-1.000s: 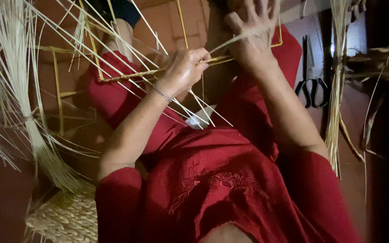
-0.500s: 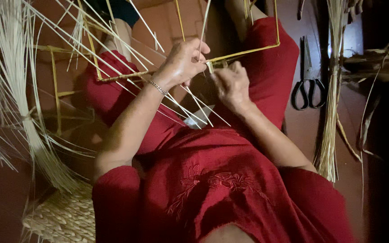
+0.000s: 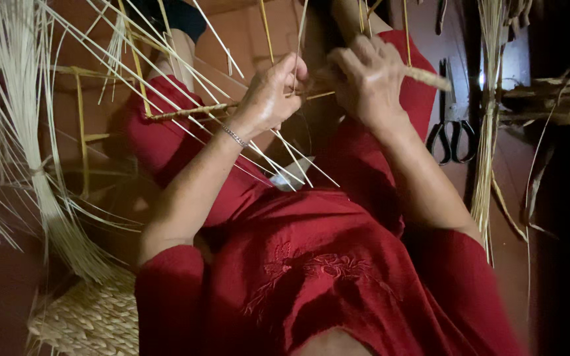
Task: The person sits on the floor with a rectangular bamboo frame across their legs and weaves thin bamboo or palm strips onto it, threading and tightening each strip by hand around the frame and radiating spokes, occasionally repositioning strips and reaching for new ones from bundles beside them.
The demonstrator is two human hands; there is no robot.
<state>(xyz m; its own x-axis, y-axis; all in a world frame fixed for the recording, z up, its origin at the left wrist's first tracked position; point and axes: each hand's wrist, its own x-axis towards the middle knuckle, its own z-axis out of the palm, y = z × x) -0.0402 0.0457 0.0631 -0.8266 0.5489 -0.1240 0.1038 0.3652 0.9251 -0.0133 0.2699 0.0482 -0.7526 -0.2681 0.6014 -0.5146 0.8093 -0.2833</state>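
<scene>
A thin yellow wire frame (image 3: 133, 72) rests across my lap over red clothing. Its near rail (image 3: 186, 111) is wrapped in pale straw fibre. My left hand (image 3: 270, 97) pinches a thin straw strand at that rail, a bracelet on the wrist. My right hand (image 3: 371, 78) sits close beside it, fingers curled around the wrapped rail and fibre. Loose straw strands (image 3: 285, 165) fan out below the hands.
A big bundle of pale straw (image 3: 41, 191) hangs at the left. A woven straw piece (image 3: 87, 320) lies at lower left. Black-handled scissors (image 3: 452, 125) lie on the floor at right, beside another upright straw bundle (image 3: 486, 132) and dried strips (image 3: 549, 99).
My right hand came down from a raised, spread position to the wrapped rail beside my left hand. The view has moved closer to the hands.
</scene>
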